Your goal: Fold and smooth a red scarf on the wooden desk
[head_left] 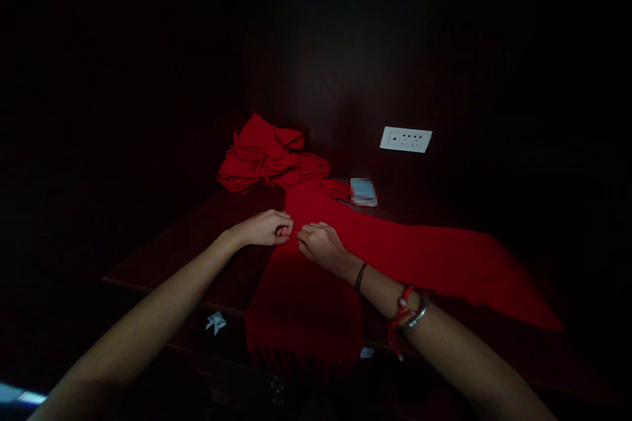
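A red scarf (306, 302) with a fringed end lies across a dark tabletop and hangs over its front edge. Another stretch of red cloth (444, 256) runs from it toward the right side of the table. My left hand (266, 228) is closed at the left edge of the scarf, its fingers curled on the fabric. Close beside it, my right hand (322, 246) is also closed, knuckles up, with its fingertips on the scarf. What lies under the curled fingers is hidden.
Behind my hands sits a crumpled heap of red scarves (266, 157). A pale blurred rectangular object (363, 192) rests near the wall, below a white socket plate (405, 139). A small white paper scrap (216, 322) shows at the table's front. The surroundings are very dark.
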The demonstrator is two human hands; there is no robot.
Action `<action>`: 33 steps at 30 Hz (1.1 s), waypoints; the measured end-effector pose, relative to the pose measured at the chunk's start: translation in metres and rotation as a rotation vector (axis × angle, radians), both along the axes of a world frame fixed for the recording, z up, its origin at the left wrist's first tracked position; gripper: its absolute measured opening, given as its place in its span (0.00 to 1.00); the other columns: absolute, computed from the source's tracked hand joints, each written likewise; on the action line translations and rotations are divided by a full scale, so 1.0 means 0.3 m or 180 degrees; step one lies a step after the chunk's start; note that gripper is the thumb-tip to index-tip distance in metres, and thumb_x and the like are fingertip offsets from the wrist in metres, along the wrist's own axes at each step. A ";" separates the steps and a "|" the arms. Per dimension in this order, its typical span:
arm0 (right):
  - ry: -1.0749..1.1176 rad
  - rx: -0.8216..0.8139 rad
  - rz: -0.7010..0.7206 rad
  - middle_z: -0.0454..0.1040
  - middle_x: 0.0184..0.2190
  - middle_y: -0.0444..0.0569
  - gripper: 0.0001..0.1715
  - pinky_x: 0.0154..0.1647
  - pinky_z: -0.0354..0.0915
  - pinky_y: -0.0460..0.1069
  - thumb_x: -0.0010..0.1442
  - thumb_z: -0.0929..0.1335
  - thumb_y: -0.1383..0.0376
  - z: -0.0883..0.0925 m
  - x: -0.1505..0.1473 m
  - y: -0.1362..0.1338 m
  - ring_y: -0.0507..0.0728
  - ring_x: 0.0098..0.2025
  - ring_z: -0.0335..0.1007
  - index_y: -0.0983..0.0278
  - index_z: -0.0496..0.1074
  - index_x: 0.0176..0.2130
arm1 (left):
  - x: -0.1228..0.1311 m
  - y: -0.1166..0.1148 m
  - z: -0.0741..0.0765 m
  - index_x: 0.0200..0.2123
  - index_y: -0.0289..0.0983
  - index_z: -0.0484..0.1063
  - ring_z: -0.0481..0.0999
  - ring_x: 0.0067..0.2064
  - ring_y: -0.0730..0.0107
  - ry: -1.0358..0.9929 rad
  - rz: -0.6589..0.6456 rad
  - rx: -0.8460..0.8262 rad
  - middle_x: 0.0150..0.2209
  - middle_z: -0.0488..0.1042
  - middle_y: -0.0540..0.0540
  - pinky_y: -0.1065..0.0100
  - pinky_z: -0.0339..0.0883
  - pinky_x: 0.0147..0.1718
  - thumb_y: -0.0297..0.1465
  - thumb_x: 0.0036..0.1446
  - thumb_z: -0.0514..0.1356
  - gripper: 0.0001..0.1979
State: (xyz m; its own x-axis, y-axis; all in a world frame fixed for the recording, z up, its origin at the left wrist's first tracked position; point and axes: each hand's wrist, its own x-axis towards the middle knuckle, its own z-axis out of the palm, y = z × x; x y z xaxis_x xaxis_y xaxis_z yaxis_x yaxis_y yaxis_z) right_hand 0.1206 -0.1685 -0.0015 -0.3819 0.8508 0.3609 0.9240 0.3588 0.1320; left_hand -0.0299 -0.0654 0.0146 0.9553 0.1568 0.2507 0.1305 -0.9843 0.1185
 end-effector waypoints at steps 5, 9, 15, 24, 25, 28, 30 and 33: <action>0.0078 0.0003 -0.0051 0.68 0.31 0.47 0.09 0.35 0.53 0.46 0.55 0.59 0.65 0.002 -0.005 -0.001 0.52 0.34 0.62 0.65 0.66 0.32 | -0.001 -0.001 0.002 0.21 0.35 0.61 0.60 0.23 0.79 0.0000 -0.0015 -0.0032 0.20 0.61 0.54 0.77 0.53 0.24 0.25 0.44 0.51 0.03; 0.0036 -0.0029 0.0056 0.68 0.30 0.47 0.11 0.36 0.53 0.46 0.56 0.57 0.67 0.001 -0.008 0.002 0.51 0.33 0.62 0.65 0.67 0.32 | -0.002 0.001 0.003 0.21 0.35 0.61 0.60 0.23 0.79 0.0022 -0.0010 -0.0148 0.20 0.61 0.54 0.77 0.53 0.23 0.24 0.44 0.51 0.03; 0.0100 -0.0008 0.0032 0.68 0.31 0.47 0.11 0.36 0.54 0.47 0.55 0.59 0.65 -0.002 -0.015 0.012 0.52 0.34 0.63 0.65 0.66 0.35 | 0.001 0.003 -0.003 0.20 0.35 0.61 0.60 0.22 0.79 -0.0025 -0.0038 -0.0188 0.19 0.61 0.54 0.77 0.53 0.24 0.24 0.43 0.52 0.03; 0.0164 -0.0147 0.0001 0.68 0.32 0.47 0.10 0.37 0.54 0.47 0.54 0.59 0.65 0.001 -0.027 0.026 0.52 0.35 0.63 0.65 0.67 0.34 | -0.006 0.011 -0.005 0.21 0.34 0.62 0.62 0.24 0.79 0.0049 -0.0045 -0.0516 0.21 0.62 0.53 0.78 0.56 0.26 0.23 0.43 0.52 0.03; 0.0176 -0.0156 0.0013 0.68 0.31 0.47 0.10 0.37 0.53 0.47 0.55 0.59 0.65 0.002 -0.026 0.026 0.52 0.35 0.63 0.65 0.67 0.34 | -0.006 0.011 -0.006 0.21 0.34 0.62 0.62 0.24 0.79 0.0046 -0.0048 -0.0531 0.21 0.62 0.53 0.78 0.56 0.26 0.23 0.43 0.51 0.03; 0.0324 -0.0150 0.0016 0.68 0.32 0.47 0.10 0.37 0.53 0.46 0.54 0.59 0.64 0.006 -0.007 0.012 0.51 0.35 0.62 0.65 0.67 0.35 | -0.008 0.014 -0.008 0.22 0.34 0.63 0.62 0.24 0.79 0.0030 -0.0067 -0.0541 0.21 0.63 0.53 0.78 0.55 0.26 0.23 0.43 0.52 0.03; 0.0396 -0.0184 0.0022 0.67 0.33 0.47 0.12 0.37 0.53 0.46 0.53 0.62 0.61 0.011 0.023 -0.018 0.51 0.36 0.61 0.65 0.66 0.36 | -0.010 0.013 -0.009 0.22 0.34 0.63 0.62 0.24 0.79 0.0029 -0.0069 -0.0499 0.21 0.63 0.53 0.78 0.55 0.25 0.24 0.43 0.51 0.03; 0.0223 -0.0243 -0.0028 0.67 0.32 0.47 0.12 0.37 0.53 0.46 0.51 0.63 0.62 0.018 0.090 -0.091 0.52 0.36 0.61 0.65 0.67 0.36 | -0.015 0.003 -0.004 0.21 0.35 0.62 0.61 0.23 0.79 0.0045 -0.0028 -0.0229 0.20 0.62 0.53 0.77 0.55 0.25 0.25 0.44 0.51 0.03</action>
State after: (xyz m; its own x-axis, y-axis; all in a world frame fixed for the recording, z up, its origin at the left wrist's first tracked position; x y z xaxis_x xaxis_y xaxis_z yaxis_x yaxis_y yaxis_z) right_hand 0.1475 -0.1960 0.0039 -0.3502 0.8801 0.3206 0.9333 0.3570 0.0395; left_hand -0.0343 -0.0644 0.0135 0.9600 0.1657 0.2257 0.1241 -0.9744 0.1873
